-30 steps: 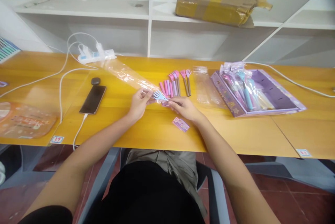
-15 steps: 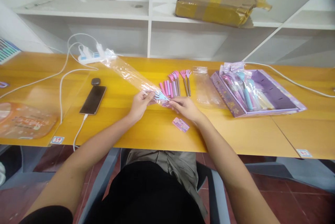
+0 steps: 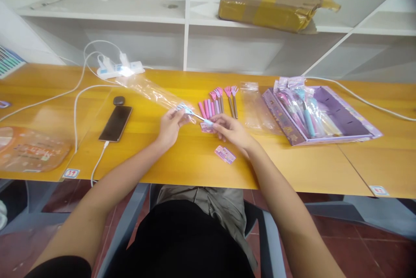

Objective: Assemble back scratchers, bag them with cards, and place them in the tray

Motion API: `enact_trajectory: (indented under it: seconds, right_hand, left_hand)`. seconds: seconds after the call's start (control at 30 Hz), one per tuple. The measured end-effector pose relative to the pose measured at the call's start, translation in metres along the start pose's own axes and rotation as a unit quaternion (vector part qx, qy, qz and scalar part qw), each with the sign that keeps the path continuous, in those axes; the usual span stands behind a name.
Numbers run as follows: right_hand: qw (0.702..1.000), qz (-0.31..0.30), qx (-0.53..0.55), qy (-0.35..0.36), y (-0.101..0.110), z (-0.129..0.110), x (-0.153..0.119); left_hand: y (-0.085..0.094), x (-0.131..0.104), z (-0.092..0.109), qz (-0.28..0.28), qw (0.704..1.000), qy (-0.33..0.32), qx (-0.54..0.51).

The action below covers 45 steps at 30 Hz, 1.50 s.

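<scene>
Your left hand pinched the claw end of that pale-blue, metal-shafted scratcher, your right hand its handle, over the yellow wooden surface. The shaft had just come into view between them, so looks like you'd pulled it longer.

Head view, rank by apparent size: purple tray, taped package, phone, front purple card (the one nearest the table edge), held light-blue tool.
1. Purple tray and taped package: too close to rank.
2. Phone.
3. Front purple card and light-blue tool: unsure, tool partly hidden.
</scene>
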State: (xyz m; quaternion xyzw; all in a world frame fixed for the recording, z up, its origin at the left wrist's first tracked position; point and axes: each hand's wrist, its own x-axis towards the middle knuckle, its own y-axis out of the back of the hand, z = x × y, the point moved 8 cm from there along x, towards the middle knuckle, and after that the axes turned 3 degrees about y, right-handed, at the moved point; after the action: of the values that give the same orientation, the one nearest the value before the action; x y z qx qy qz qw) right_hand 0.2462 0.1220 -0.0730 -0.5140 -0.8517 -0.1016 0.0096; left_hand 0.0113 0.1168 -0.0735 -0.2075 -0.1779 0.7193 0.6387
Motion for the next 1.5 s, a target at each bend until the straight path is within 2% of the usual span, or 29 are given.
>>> enact_trajectory:
  seconds: [0.13, 0.27, 0.37, 0.53, 0.67, 0.93, 1.07, 1.2, 1.37, 1.5]
  right_hand:
    - [0.995, -0.003, 0.097, 0.026, 0.012, -0.017, -0.002]
    - [0.989, -0.015, 0.14, 0.046, 0.015, -0.032, -0.005]
    - [0.989, -0.03, 0.137, 0.044, 0.01, -0.031, -0.006]
    - [0.989, -0.062, 0.136, -0.001, -0.008, -0.017, -0.003]
    - [0.988, -0.067, 0.138, -0.003, -0.019, -0.01, 0.0]
    - [0.994, -0.037, 0.099, -0.005, -0.015, -0.007, 0.0]
    - [0.996, -0.024, 0.082, -0.008, -0.013, -0.011, -0.002]
    - [0.996, -0.05, 0.074, 0.011, -0.019, -0.011, -0.002]
    - [0.99, -0.129, 0.048, 0.023, -0.047, -0.002, -0.004]
    - [0.991, -0.12, 0.028, 0.052, -0.064, -0.005, -0.004]
  left_hand:
    - [0.012, 0.01, 0.017, 0.04, 0.998, 0.004, -0.051]
    - [0.012, 0.011, 0.02, 0.05, 0.995, 0.029, -0.078]
    - [0.002, 0.004, 0.014, 0.017, 0.996, 0.054, -0.067]
    - [-0.016, -0.01, 0.0, -0.062, 0.995, 0.077, -0.031]
    - [-0.018, -0.013, -0.009, -0.081, 0.993, 0.081, -0.012]
    - [-0.024, -0.013, 0.005, -0.099, 0.992, 0.08, 0.012]
    - [-0.023, -0.012, 0.006, -0.081, 0.992, 0.092, 0.003]
    - [-0.016, -0.01, 0.0, -0.054, 0.995, 0.081, 0.003]
    - [-0.007, -0.008, -0.009, -0.002, 0.996, 0.086, -0.028]
    - [-0.006, -0.007, -0.011, 0.008, 0.995, 0.083, -0.048]
